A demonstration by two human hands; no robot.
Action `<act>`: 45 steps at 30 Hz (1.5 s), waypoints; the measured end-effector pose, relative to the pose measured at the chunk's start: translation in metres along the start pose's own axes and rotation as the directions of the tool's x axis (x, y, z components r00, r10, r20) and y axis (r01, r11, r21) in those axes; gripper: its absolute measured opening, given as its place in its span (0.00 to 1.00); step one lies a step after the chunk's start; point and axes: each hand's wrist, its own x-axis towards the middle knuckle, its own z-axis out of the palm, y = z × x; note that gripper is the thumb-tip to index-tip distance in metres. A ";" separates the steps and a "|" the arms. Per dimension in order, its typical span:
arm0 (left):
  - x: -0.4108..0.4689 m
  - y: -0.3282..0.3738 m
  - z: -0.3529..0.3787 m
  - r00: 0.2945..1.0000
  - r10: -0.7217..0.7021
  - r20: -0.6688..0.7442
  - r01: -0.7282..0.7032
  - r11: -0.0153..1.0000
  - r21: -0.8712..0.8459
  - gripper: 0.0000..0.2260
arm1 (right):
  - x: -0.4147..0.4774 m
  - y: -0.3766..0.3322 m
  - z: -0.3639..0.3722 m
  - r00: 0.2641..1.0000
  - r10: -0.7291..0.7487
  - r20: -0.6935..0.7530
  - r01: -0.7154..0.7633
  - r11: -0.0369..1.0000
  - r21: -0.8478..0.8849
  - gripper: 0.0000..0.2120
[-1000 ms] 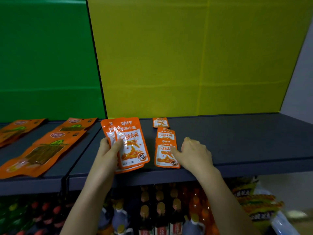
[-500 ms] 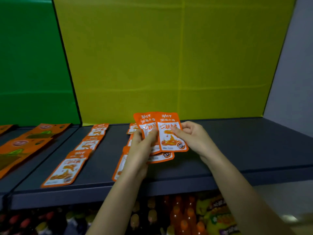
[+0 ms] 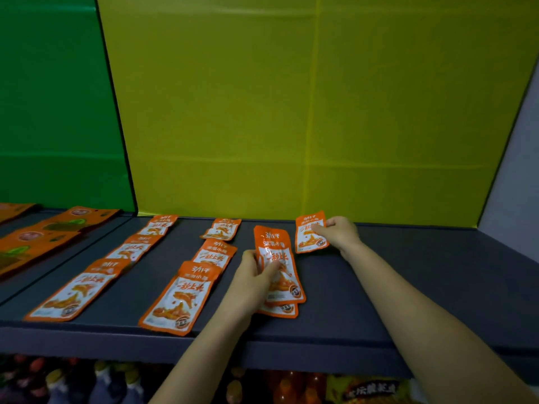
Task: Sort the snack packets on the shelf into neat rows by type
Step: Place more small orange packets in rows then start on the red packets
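Small orange-and-white snack packets lie on the dark grey shelf (image 3: 408, 287). One row (image 3: 96, 275) runs front to back at the left, a second row (image 3: 186, 293) sits beside it. My left hand (image 3: 256, 281) grips a small stack of the same packets (image 3: 278, 263) just above the shelf, right of the second row. My right hand (image 3: 339, 233) pinches a single packet (image 3: 309, 234) near the back wall, lying on or just above the shelf. Larger orange packets (image 3: 43, 237) lie on the neighbouring shelf at the far left.
A yellow back panel (image 3: 306, 112) and a green one (image 3: 52, 97) close the rear. A grey side wall (image 3: 516, 176) bounds the right. Bare shelf stretches right of my right arm. Bottles and snack bags (image 3: 291, 386) fill the shelf below.
The view has shifted right, showing two laid rows. My right hand took one packet off the stack and carried it back and right toward the rear wall; the left hand keeps the stack.
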 end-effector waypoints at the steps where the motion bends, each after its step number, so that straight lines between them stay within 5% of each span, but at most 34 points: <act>1: 0.001 0.000 -0.001 1.000 0.004 -0.010 -0.004 1.000 -0.003 0.07 | 0.004 0.001 0.006 1.000 0.008 0.018 -0.007 0.999 -0.035 0.12; 10: 0.004 -0.006 -0.004 0.999 0.037 -0.025 -0.038 0.999 -0.011 0.06 | 0.029 -0.004 0.044 1.000 0.006 -0.001 -0.006 0.927 -0.376 0.20; 20: 0.003 -0.005 -0.004 1.000 0.027 -0.002 -0.027 0.999 -0.019 0.05 | 0.027 -0.005 0.046 0.993 -0.114 0.001 0.098 0.849 -0.519 0.25; 24: 0.003 -0.002 -0.004 1.000 -0.009 -0.002 0.009 0.998 -0.066 0.05 | 0.018 -0.017 0.030 0.974 -0.221 0.049 0.220 0.875 -0.431 0.25; 30: 0.010 0.006 0.004 0.996 -0.081 0.046 0.087 0.987 -0.135 0.09 | -0.027 -0.025 0.003 0.874 -0.270 0.404 0.316 0.948 -0.048 0.21; 34: 0.011 0.007 0.012 0.994 -0.079 0.070 0.087 0.989 -0.123 0.12 | -0.027 -0.012 -0.005 0.885 -0.248 0.394 0.213 0.968 0.131 0.10; 37: 0.009 0.005 0.010 0.995 -0.088 0.050 0.090 0.995 -0.041 0.04 | -0.019 -0.012 -0.015 0.922 -0.222 0.318 0.137 0.954 0.268 0.08; 45: -0.012 -0.004 -0.012 0.992 0.077 0.105 -0.104 0.952 0.286 0.06 | 0.003 -0.005 -0.008 0.991 -0.057 0.119 0.005 0.919 0.393 0.08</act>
